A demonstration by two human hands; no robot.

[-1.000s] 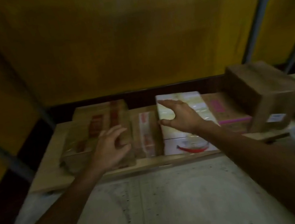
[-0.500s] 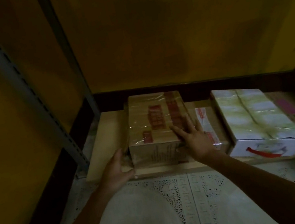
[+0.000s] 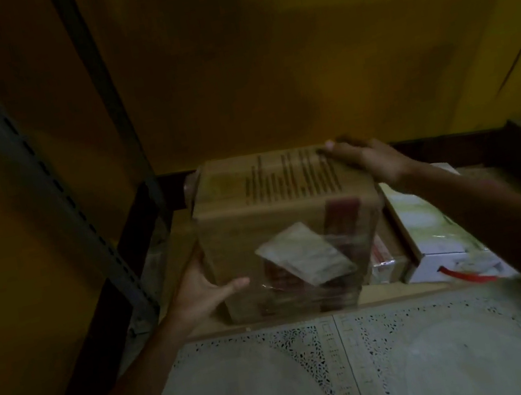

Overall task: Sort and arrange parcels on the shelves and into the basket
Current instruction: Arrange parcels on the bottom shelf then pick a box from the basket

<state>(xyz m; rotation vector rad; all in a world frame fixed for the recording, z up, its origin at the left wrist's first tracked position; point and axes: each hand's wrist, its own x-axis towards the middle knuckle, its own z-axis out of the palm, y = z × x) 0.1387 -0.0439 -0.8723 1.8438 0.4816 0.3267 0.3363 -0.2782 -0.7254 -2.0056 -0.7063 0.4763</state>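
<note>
Tipped up at the left end of the shelf (image 3: 408, 291), the cardboard box (image 3: 274, 222) is risking toppling onto the neighbouring parcels (image 3: 431, 226), since the right hand (image 3: 363, 158) is pressing only flat, straight fingers and the left hand (image 3: 199, 295) is bracing with fingers hidden.

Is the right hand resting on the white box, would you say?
No, the right hand lies on top of the brown cardboard box, not the white box.

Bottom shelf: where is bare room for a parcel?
Bare shelf board shows in a strip left of the brown cardboard box, between it and the metal upright, where the left hand grips the box. Right of it the flat taped parcel and white box sit packed together. The tiled floor in front is bare.
</note>
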